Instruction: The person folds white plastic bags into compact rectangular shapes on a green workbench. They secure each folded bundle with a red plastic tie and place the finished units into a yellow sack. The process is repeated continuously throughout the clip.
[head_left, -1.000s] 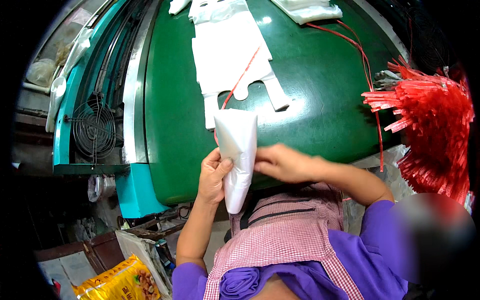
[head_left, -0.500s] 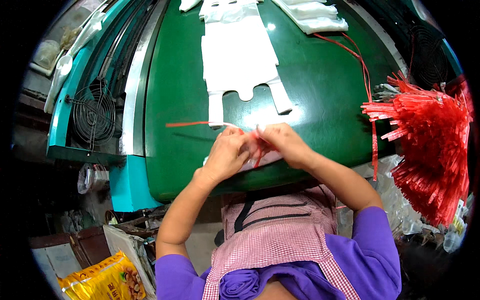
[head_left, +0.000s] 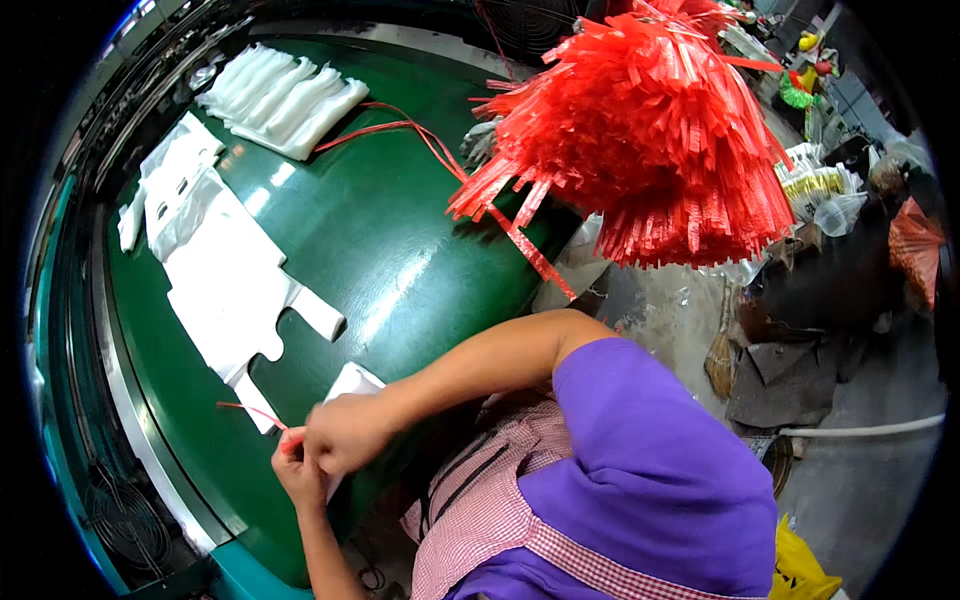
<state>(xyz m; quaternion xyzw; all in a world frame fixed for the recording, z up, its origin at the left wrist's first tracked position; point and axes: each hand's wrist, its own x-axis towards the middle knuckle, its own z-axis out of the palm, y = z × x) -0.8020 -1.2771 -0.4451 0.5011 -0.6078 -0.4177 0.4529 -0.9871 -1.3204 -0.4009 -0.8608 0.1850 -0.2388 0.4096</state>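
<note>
My left hand (head_left: 298, 470) is closed, with a red plastic strip (head_left: 291, 444) pinched at its fingertips. A thin end of that strip sticks out to the left over the green table. My right hand (head_left: 348, 434) is curled tight against the left one and slightly blurred; what its fingers grip is hidden. Under and beyond the right hand shows a folded bundle of white plastic bags (head_left: 352, 380). Just past my hands lies a flat stack of white vest-shaped plastic bags (head_left: 225, 280), its handles toward me.
Folded white bags (head_left: 285, 98) lie at the table's far side. A large bunch of red strips (head_left: 650, 140) hangs at the right, loose strands trailing onto the green tabletop (head_left: 400, 255). A metal edge (head_left: 165, 455) runs along the left. A broom (head_left: 720, 365) stands at right.
The head view has swung to the right, so the red bunch now sits top centre and the table at left. My hands stay together at the bundle, the right now crossing over the left.
</note>
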